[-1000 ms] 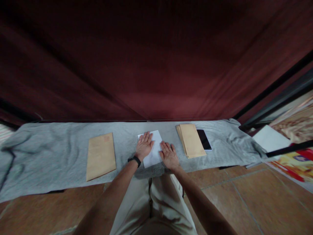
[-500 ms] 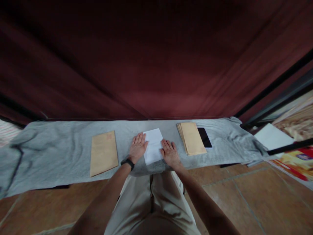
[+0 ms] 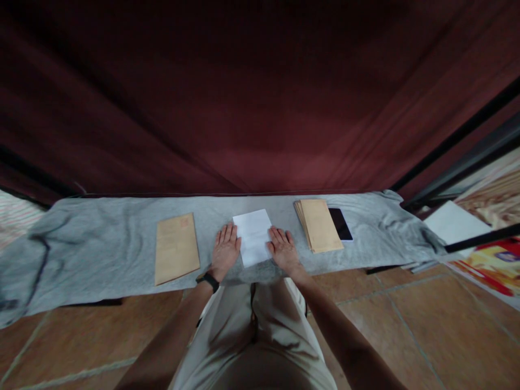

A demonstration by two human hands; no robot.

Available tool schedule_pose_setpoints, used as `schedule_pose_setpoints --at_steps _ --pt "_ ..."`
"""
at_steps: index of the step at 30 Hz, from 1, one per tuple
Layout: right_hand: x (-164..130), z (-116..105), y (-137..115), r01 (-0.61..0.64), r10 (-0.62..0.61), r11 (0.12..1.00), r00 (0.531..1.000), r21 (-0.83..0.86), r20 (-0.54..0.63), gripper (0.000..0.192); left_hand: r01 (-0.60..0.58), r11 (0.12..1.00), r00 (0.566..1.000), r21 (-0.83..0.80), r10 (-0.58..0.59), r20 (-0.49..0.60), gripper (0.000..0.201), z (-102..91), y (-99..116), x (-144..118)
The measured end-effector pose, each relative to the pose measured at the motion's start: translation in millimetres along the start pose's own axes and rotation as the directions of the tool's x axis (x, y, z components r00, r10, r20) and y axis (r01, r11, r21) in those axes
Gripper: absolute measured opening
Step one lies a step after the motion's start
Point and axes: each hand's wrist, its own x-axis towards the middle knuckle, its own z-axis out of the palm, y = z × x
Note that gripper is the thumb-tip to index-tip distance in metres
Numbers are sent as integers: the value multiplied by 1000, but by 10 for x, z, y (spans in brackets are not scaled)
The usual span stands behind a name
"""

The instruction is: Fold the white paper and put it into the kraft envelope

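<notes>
A folded white sheet of paper [image 3: 254, 236] lies on the grey cloth [image 3: 93, 244] in front of me. My left hand [image 3: 225, 251] rests flat at its left edge, fingers together and pointing away, a black band on the wrist. My right hand [image 3: 283, 250] lies flat at the paper's right edge. Neither hand grips anything. A single brown envelope [image 3: 176, 247] lies to the left of my left hand. A stack of brown envelopes [image 3: 319, 225] sits to the right, with a dark phone [image 3: 340, 223] beside it.
A dark red curtain [image 3: 252, 108] hangs behind the cloth-covered surface. Black metal bars [image 3: 459, 146] and white paper [image 3: 453, 223] over colourful printed sheets [image 3: 493, 260] stand at the right. Brown floor tiles [image 3: 398, 325] and my beige trousers [image 3: 252, 330] fill the foreground.
My left hand slid leftward off the top of the white paper to its left edge. My right hand moved slightly to the paper's right edge. The camera view shifted a little.
</notes>
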Motion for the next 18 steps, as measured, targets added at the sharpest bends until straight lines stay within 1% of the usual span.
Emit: schedule_pose_setpoints --at_steps 1,3,5,7,9,15,18 --pt "-1 2 2 1 -1 1000 1000 -1 0 53 -27 999 1000 -19 27 6 59 -10 48 -44" --pt "-3 3 6 4 -4 1000 1000 0 -1 53 -121 991 992 -60 124 38 57 -30 162 -145" --pt "-5 4 8 7 -7 1000 1000 2 -3 53 -222 971 970 -86 229 85 55 -52 274 -252" --pt "-6 3 8 5 -5 1000 1000 4 -5 53 -288 953 948 -88 297 116 54 -79 347 -343" --pt "-6 -2 5 1 -1 1000 1000 5 -2 53 -315 946 938 -79 323 124 55 -106 364 -406" --pt "-19 -50 -11 -6 6 1000 1000 9 7 53 -319 945 939 -73 325 114 61 -163 248 -474" --pt "-41 -77 -13 -6 7 1000 1000 25 -13 51 -315 947 938 -60 321 129 59 -184 242 -493"
